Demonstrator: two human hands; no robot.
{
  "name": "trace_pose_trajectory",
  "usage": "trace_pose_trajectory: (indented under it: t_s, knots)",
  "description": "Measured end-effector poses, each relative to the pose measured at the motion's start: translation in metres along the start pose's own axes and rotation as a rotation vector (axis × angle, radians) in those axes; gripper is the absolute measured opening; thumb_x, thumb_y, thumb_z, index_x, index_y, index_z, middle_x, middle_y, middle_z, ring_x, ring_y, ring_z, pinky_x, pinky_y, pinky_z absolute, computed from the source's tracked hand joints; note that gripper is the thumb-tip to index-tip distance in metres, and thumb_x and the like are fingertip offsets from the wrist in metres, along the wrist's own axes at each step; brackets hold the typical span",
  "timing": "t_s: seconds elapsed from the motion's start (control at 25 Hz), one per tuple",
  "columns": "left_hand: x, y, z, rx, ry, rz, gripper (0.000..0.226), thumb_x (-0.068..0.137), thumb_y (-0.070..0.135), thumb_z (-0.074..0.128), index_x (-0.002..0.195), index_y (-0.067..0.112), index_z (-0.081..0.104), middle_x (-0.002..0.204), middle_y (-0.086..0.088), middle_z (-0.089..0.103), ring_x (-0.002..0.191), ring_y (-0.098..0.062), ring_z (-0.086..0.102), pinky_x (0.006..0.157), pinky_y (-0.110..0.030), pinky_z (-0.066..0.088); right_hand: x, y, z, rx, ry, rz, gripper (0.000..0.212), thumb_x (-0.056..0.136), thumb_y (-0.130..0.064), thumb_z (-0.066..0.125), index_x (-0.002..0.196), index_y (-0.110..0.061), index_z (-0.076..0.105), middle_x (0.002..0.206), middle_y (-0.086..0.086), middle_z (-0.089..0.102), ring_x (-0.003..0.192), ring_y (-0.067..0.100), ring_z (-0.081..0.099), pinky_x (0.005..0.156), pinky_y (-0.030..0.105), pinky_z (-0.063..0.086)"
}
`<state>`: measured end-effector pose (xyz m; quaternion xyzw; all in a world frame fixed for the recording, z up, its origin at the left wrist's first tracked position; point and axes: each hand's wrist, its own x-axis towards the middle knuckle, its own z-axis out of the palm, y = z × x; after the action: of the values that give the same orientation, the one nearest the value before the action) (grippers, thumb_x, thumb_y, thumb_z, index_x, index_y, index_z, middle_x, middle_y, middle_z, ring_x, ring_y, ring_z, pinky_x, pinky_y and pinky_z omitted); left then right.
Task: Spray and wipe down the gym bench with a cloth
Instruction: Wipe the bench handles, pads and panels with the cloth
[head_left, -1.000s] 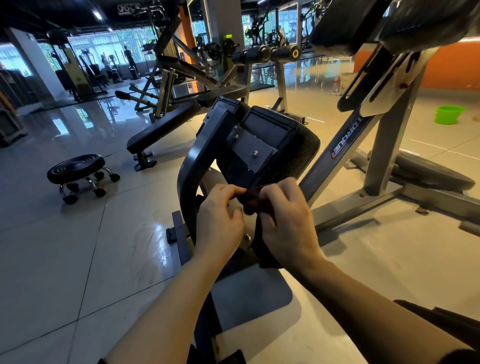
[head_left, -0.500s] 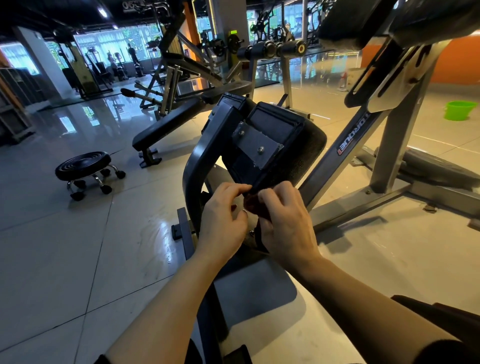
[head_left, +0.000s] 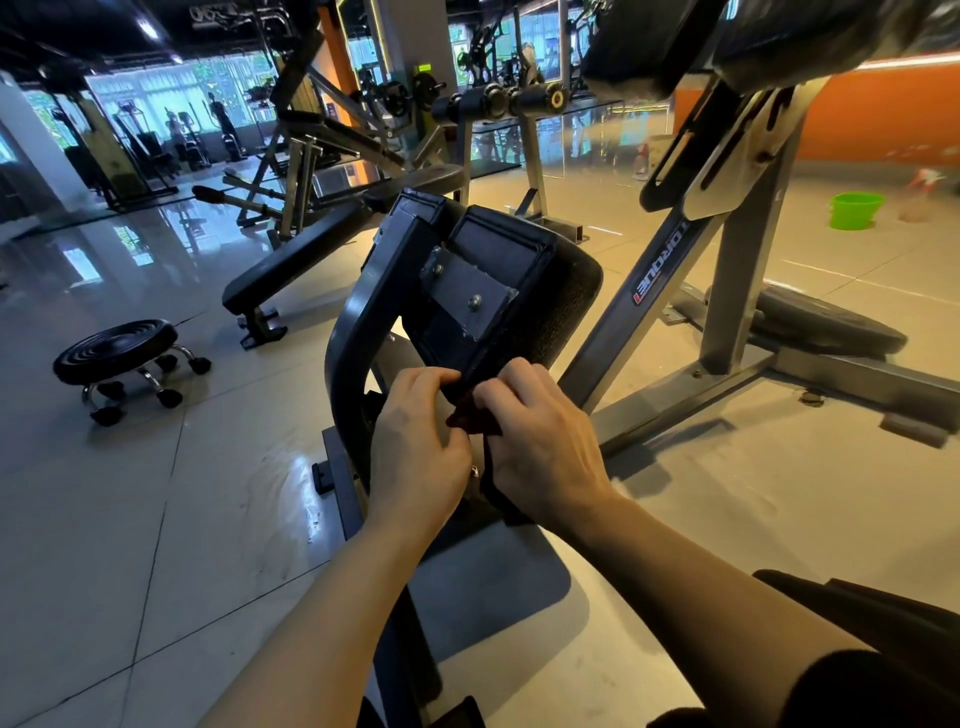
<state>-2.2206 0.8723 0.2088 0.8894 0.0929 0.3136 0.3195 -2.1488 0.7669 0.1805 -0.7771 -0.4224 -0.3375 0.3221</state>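
A black padded bench seat (head_left: 561, 306) is tipped up in front of me, its underside with a grey metal bracket (head_left: 470, 301) facing me. My left hand (head_left: 415, 447) and my right hand (head_left: 540, 441) are side by side at the pad's lower edge. Both pinch a small dark red cloth (head_left: 470, 415) between them against that edge. Most of the cloth is hidden under my fingers. No spray bottle is clearly in view.
The bench's curved black frame (head_left: 353, 338) runs down to the tiled floor. A grey machine frame (head_left: 675, 291) stands to the right, a flat black bench (head_left: 291, 265) and a wheeled black stool (head_left: 119, 348) to the left. A green bucket (head_left: 854, 209) sits far right.
Both hands have stayed on the cloth at the pad's lower edge, with small finger shifts. My head has moved slightly, so the whole scene has drifted in the view.
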Motion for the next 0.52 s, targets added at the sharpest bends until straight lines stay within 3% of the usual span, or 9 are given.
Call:
trace_pose_trajectory:
  t_s: [0.12, 0.2, 0.24, 0.36, 0.52]
  knots:
    - [0.003, 0.006, 0.006, -0.009, 0.037, 0.049, 0.046, 0.080, -0.004, 0.062, 0.120, 0.016, 0.054, 0.120, 0.001, 0.051, 0.111, -0.010, 0.051, 0.096, -0.020, 0.045, 0.020, 0.005, -0.016, 0.101, 0.274, 0.205, 0.018, 0.084, -0.019, 0.054, 0.099, -0.009, 0.056, 0.102, 0.006, 0.051, 0.091, 0.005, 0.040, 0.072, 0.017, 0.043]
    - [0.006, 0.010, 0.010, 0.011, 0.058, 0.079, 0.044, 0.082, 0.000, 0.065, 0.121, 0.017, 0.053, 0.121, 0.001, 0.051, 0.112, -0.008, 0.050, 0.093, -0.008, 0.040, 0.036, 0.018, -0.029, 0.202, 0.453, 0.419, 0.018, 0.083, -0.009, 0.062, 0.101, -0.008, 0.057, 0.104, 0.003, 0.047, 0.097, 0.006, 0.041, 0.081, 0.019, 0.042]
    - [0.007, 0.011, 0.012, 0.018, 0.062, 0.097, 0.044, 0.083, 0.002, 0.066, 0.122, 0.018, 0.053, 0.122, 0.001, 0.051, 0.113, -0.007, 0.050, 0.091, -0.004, 0.039, 0.039, 0.023, -0.032, 0.215, 0.463, 0.457, 0.021, 0.082, -0.005, 0.066, 0.101, -0.008, 0.058, 0.103, 0.000, 0.044, 0.097, 0.009, 0.043, 0.083, 0.019, 0.042]
    - [0.007, 0.014, 0.017, 0.002, 0.072, 0.124, 0.046, 0.084, 0.005, 0.067, 0.125, 0.018, 0.051, 0.124, 0.001, 0.049, 0.115, -0.010, 0.050, 0.089, -0.003, 0.040, 0.030, 0.022, -0.029, 0.229, 0.286, 0.336, 0.024, 0.079, -0.005, 0.068, 0.099, -0.012, 0.057, 0.104, -0.007, 0.040, 0.096, 0.007, 0.042, 0.082, 0.019, 0.042]
    - [0.010, 0.014, 0.020, -0.013, 0.095, 0.112, 0.046, 0.085, 0.007, 0.066, 0.126, 0.019, 0.050, 0.125, 0.001, 0.048, 0.117, -0.015, 0.051, 0.093, -0.015, 0.040, 0.021, 0.014, -0.027, 0.270, 0.030, 0.258, 0.020, 0.076, -0.011, 0.071, 0.090, -0.018, 0.060, 0.096, -0.008, 0.045, 0.085, 0.008, 0.045, 0.072, 0.018, 0.044]
